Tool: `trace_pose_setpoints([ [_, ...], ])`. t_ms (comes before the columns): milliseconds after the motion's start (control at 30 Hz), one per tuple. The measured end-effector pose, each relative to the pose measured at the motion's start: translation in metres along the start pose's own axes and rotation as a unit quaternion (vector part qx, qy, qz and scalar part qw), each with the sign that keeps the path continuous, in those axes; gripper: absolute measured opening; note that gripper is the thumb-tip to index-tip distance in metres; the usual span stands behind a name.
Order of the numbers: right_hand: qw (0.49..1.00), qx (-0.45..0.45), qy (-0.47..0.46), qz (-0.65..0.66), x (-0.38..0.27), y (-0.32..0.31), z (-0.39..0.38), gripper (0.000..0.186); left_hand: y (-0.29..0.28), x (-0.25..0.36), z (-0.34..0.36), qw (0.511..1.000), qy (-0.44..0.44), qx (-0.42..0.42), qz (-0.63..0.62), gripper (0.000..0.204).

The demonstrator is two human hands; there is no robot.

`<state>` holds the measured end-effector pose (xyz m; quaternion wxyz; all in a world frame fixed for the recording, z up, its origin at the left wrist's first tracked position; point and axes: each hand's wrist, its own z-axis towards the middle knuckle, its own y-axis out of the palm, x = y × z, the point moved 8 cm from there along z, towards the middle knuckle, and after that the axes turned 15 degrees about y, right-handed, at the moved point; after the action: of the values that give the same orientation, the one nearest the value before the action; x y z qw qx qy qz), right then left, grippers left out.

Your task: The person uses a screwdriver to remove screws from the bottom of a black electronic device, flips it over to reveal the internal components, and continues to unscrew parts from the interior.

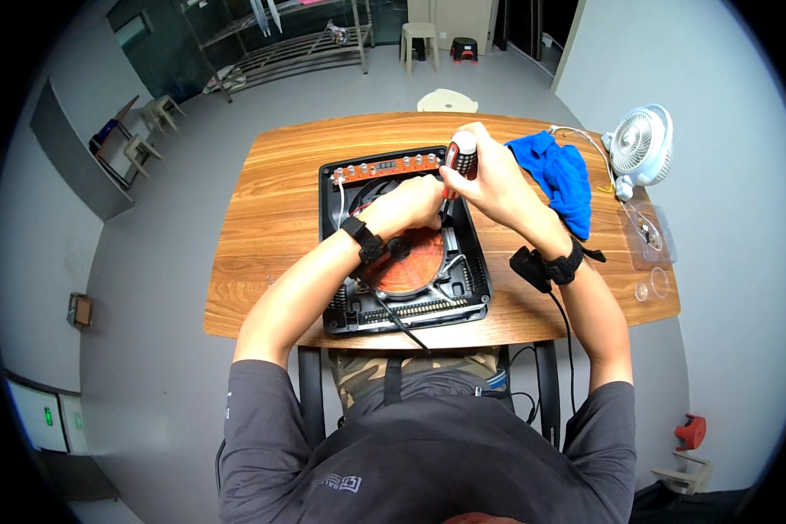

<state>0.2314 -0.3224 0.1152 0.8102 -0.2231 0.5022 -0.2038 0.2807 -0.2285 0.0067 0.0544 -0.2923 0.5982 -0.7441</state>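
Note:
On the wooden table lies an opened induction cooker (476, 301), a black housing with its insides bare. A round copper coil (406, 271) fills its middle, and an orange circuit board (384, 168) with a small display runs along the far edge. My right hand (496, 179) grips a screwdriver (459, 162) with a red, white and black handle, held nearly upright, shaft down at the housing's right side. My left hand (417, 203) reaches over the coil, its fingers closed beside the shaft. What they hold is hidden. The shaft's tip is also hidden.
Right of the cooker lies a blue cloth (557, 179). Beyond it stand a small white fan (642, 144) with a cable, a clear plastic box (651, 236) and a clear round cup (659, 281). A black cord (402, 325) hangs over the near edge.

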Motion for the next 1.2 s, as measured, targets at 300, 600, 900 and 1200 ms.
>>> trace_pose_setpoints([
  [300,1.0,-0.006,0.002,0.0,-0.002,-0.003,-0.003,0.04,0.003,0.001,-0.002,1.0,0.019,-0.007,-0.011,0.024],
  [600,0.999,-0.024,0.012,0.023,-0.008,-0.002,-0.004,0.036,0.026,-0.021,0.002,0.995,0.001,-0.088,0.043,0.014],
  [900,1.0,-0.004,-0.02,0.01,-0.003,-0.006,-0.006,0.038,0.016,-0.005,-0.006,0.991,0.025,-0.119,0.062,0.016],
  [1200,1.0,0.004,-0.023,0.003,0.0,-0.006,-0.008,0.04,0.015,0.003,-0.002,0.994,0.011,-0.053,0.092,0.015],
])
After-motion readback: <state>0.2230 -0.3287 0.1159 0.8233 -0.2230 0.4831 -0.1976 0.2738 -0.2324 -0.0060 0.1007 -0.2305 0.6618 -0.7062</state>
